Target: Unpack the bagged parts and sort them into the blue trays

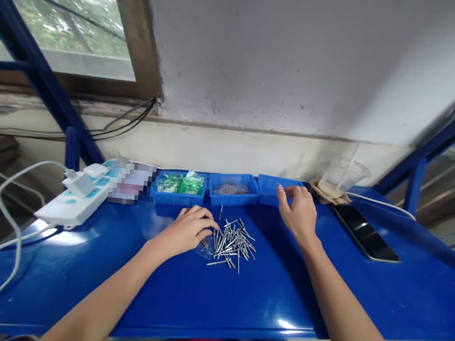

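Observation:
A loose pile of silver pop rivets (235, 242) lies on the blue tabletop. My left hand (190, 229) rests at the pile's left edge, its fingers curled and thumb and forefinger close together; what they hold, if anything, is hidden. Beneath it lie a small clear plastic bag (205, 252) and a few copper-coloured pieces. Over the right-hand blue bin (267, 197) is my right hand (300, 211), fingers bent toward the thumb at the bin's rim. Anything between those fingertips is too small to name.
The middle blue bin (234, 198) holds small clear bags, the left blue bin (179, 199) green-and-clear packets. A white power strip (74, 202) with cables stands left. On the right lie a phone (366, 234) and a plastic cup (339, 178). Blue frame posts rise at both sides.

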`<state>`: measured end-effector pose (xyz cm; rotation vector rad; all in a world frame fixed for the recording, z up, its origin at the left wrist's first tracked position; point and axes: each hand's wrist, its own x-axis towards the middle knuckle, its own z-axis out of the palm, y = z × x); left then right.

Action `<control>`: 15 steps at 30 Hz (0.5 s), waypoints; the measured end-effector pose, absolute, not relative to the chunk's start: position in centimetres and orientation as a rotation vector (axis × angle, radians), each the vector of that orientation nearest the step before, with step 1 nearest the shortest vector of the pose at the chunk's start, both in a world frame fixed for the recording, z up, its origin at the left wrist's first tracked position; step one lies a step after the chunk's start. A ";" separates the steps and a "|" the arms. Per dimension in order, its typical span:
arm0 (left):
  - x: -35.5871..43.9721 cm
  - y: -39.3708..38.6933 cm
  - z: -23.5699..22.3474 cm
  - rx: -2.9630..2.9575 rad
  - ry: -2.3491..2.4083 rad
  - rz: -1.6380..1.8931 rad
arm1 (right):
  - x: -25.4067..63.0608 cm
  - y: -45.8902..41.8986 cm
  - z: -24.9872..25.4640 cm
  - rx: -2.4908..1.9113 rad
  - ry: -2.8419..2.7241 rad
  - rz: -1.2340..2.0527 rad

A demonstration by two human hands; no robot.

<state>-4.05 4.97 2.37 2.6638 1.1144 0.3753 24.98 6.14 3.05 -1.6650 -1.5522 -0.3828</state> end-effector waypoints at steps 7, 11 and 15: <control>-4.6 5.1 2.9 2.605 1.134 0.293 | 21.3 5.2 2.2 -1.513 -1.796 -0.083; -4.8 5.2 2.8 2.588 1.131 0.288 | 17.7 3.5 2.1 -1.281 -2.064 0.089; -4.4 5.1 2.8 2.592 1.155 0.373 | 16.7 2.6 1.9 -1.156 -2.186 0.100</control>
